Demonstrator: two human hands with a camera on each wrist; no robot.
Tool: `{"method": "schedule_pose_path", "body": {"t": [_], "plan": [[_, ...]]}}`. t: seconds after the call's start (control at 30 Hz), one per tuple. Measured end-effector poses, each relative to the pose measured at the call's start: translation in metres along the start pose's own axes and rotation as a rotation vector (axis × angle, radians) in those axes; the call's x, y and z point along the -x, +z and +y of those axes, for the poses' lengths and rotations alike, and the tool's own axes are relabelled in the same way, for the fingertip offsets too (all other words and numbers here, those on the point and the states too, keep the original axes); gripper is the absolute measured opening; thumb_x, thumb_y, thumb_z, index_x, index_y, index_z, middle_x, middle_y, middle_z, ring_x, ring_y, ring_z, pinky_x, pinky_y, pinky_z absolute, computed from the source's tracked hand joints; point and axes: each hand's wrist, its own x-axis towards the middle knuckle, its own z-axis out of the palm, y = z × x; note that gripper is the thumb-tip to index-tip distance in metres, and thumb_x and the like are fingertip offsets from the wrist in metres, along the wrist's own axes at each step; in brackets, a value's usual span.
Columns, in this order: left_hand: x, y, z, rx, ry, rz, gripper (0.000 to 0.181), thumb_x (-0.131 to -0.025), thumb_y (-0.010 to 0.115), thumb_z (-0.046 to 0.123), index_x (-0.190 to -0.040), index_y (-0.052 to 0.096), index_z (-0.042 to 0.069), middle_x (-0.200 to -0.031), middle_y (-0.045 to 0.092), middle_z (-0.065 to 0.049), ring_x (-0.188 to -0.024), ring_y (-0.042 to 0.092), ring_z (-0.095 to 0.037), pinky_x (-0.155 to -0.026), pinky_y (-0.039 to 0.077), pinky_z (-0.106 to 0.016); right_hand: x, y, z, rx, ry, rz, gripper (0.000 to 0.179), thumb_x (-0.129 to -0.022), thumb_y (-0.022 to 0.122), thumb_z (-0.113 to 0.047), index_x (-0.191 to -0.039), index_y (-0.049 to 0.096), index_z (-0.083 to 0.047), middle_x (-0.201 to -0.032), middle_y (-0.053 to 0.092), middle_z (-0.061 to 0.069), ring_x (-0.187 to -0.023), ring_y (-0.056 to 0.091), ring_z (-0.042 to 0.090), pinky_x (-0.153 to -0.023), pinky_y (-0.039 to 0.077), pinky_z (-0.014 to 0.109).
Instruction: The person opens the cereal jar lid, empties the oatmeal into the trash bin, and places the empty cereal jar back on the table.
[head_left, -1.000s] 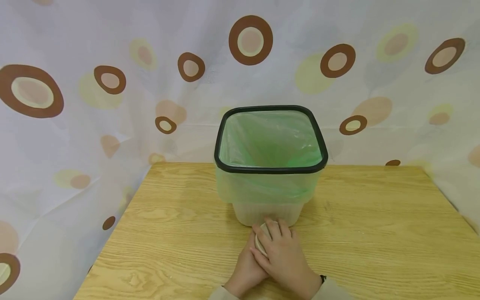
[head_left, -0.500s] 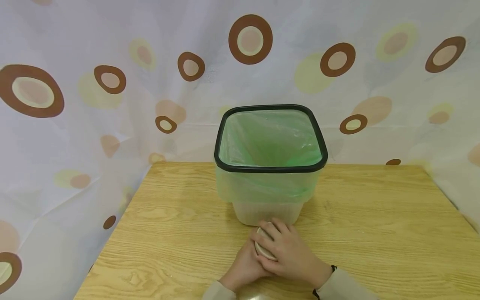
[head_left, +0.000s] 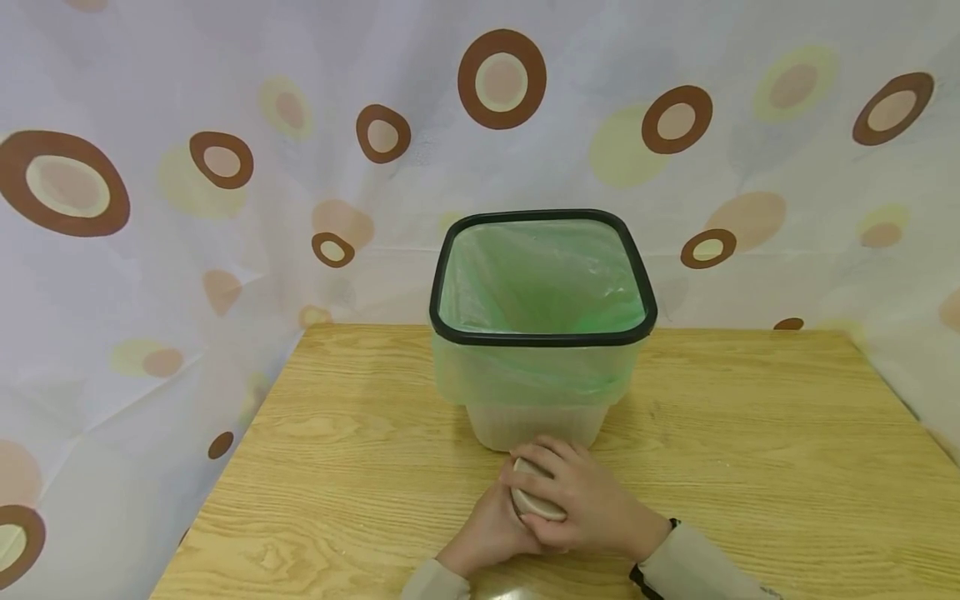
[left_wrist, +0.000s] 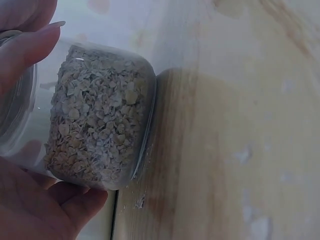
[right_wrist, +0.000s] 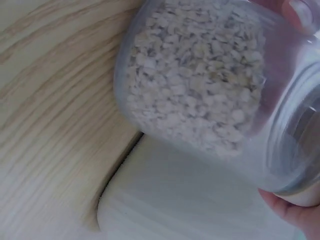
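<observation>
A clear jar (left_wrist: 100, 115) partly filled with oat flakes (right_wrist: 195, 75) stands on the wooden table, just in front of a lined bin. Its round beige lid (head_left: 534, 503) shows between my fingers in the head view. My right hand (head_left: 592, 504) grips the lid from above, fingers curled over its edge. Lower down and to the left, my left hand (head_left: 491, 529) holds the jar's side. In the head view both hands hide most of the jar. The wrist views show its glass, with the flakes below the neck.
The bin (head_left: 540, 425) has a black rim (head_left: 543, 340) and a green plastic bag (head_left: 540, 367) inside it. Wood-grain tabletop (head_left: 337, 467) extends to both sides. A cloth with brown and cream circles (head_left: 420, 200) hangs behind and at the sides.
My right hand has turned and shifted slightly right on the lid, its forearm swinging outward to the right. The left hand keeps its hold, its forearm a little farther left. The bin stays put.
</observation>
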Motion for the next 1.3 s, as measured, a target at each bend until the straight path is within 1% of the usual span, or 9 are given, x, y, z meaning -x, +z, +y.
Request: {"method": "schedule_pose_path", "body": {"t": [0.13,0.3,0.4,0.5,0.7,0.97,1.1,1.3], "plan": [[0.001,0.001,0.002,0.01,-0.044,0.016,0.103,-0.069,0.089,0.019,-0.147,0.024,0.008,-0.14,0.043,-0.011,-0.114,0.055,-0.018,-0.091,0.047,-0.028,0.002,-0.007,0.002,-0.006,0.023,0.025,0.039,-0.101,0.043,-0.041,-0.124,0.064,-0.018,-0.124,0.059,0.006,-0.108,0.054,0.027,-0.084,0.049,0.047],[0.002,0.004,0.004,-0.034,-0.104,0.056,0.106,-0.064,0.092,0.021,-0.147,0.027,0.009,-0.141,0.044,-0.01,-0.122,0.05,-0.026,-0.097,0.043,-0.034,0.01,-0.019,0.004,0.07,0.06,0.056,0.042,-0.102,0.04,-0.042,-0.124,0.064,-0.016,-0.122,0.06,0.01,-0.108,0.055,0.031,-0.082,0.05,0.05],[0.002,0.004,0.004,-0.051,-0.118,0.061,0.107,-0.063,0.092,0.021,-0.148,0.027,0.009,-0.142,0.043,-0.009,-0.124,0.049,-0.028,-0.099,0.042,-0.038,0.016,-0.026,0.006,0.118,0.077,0.073,0.042,-0.101,0.04,-0.044,-0.122,0.064,-0.017,-0.121,0.06,0.011,-0.107,0.056,0.034,-0.081,0.05,0.052],[0.001,0.004,0.005,-0.046,-0.112,0.064,0.107,-0.062,0.093,0.02,-0.147,0.029,0.01,-0.142,0.044,-0.008,-0.126,0.048,-0.028,-0.101,0.04,-0.041,0.022,-0.033,0.007,0.147,0.092,0.087,0.043,-0.101,0.04,-0.046,-0.12,0.065,-0.016,-0.12,0.06,0.011,-0.107,0.057,0.036,-0.079,0.051,0.053],[0.001,0.004,0.005,-0.043,-0.111,0.082,0.106,-0.06,0.094,0.019,-0.146,0.032,0.012,-0.14,0.047,-0.005,-0.126,0.048,-0.028,-0.102,0.038,-0.044,0.027,-0.04,0.008,0.186,0.122,0.088,0.046,-0.102,0.036,-0.049,-0.12,0.064,-0.017,-0.121,0.061,0.01,-0.106,0.057,0.035,-0.073,0.051,0.053],[0.003,0.005,0.003,-0.039,-0.111,0.093,0.105,-0.06,0.094,0.02,-0.145,0.033,0.013,-0.139,0.048,-0.004,-0.125,0.048,-0.027,-0.102,0.038,-0.045,0.031,-0.045,0.008,0.199,0.141,0.081,0.047,-0.102,0.036,-0.049,-0.119,0.065,-0.017,-0.121,0.061,0.011,-0.104,0.058,0.036,-0.071,0.051,0.053],[0.004,0.005,0.003,-0.039,-0.098,0.1,0.104,-0.06,0.094,0.02,-0.144,0.033,0.014,-0.139,0.049,-0.003,-0.126,0.048,-0.026,-0.103,0.038,-0.046,0.033,-0.047,0.008,0.202,0.147,0.081,0.047,-0.102,0.037,-0.05,-0.119,0.065,-0.017,-0.119,0.062,0.012,-0.103,0.058,0.035,-0.069,0.051,0.053],[0.005,0.003,0.003,-0.028,-0.083,0.092,0.103,-0.061,0.093,0.019,-0.144,0.033,0.014,-0.139,0.048,-0.003,-0.126,0.048,-0.027,-0.103,0.037,-0.049,0.037,-0.05,0.01,0.22,0.155,0.089,0.047,-0.102,0.035,-0.05,-0.12,0.064,-0.018,-0.119,0.062,0.011,-0.104,0.057,0.033,-0.067,0.05,0.05]]}}
